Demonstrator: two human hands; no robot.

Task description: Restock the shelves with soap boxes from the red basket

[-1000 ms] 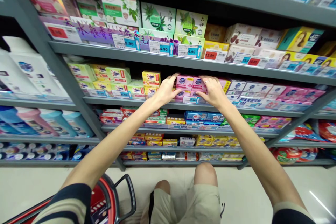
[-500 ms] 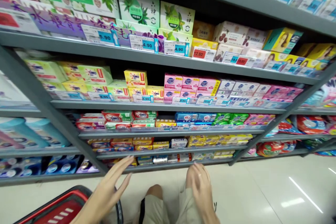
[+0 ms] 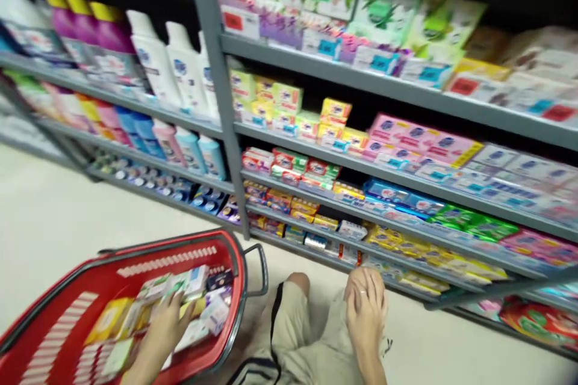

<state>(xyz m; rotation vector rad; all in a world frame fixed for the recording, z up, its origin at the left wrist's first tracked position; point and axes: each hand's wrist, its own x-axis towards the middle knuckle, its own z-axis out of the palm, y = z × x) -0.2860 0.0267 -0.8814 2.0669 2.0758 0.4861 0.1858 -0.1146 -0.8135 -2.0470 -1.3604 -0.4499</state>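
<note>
My left hand (image 3: 166, 326) is down inside a red shopping basket (image 3: 232, 252), over small packaged boxes. Its thumb stands away from the fingers, beside a yellow box (image 3: 197, 309); blur hides whether the hand grips anything. Around it lie a white-and-green box (image 3: 156, 287), a dark box (image 3: 219, 280), a white-and-lilac box (image 3: 215, 314) and a larger yellow box (image 3: 108, 320). My right hand (image 3: 365, 307) lies over my right knee, its fingers stretched out and holding nothing.
Ahead stands a grey shelf unit (image 3: 232, 126) stocked with boxed soaps, including pink packs (image 3: 409, 135) and green packs (image 3: 492, 225). White bottles (image 3: 180, 66) and purple bottles (image 3: 112, 42) fill the left bay. The black basket handle (image 3: 261, 271) sticks out near my left leg.
The view has swung left, bringing more of the basket and the bottle shelves into sight. My left hand has moved from above the floor down into the basket; my right hand stays at the knee.
</note>
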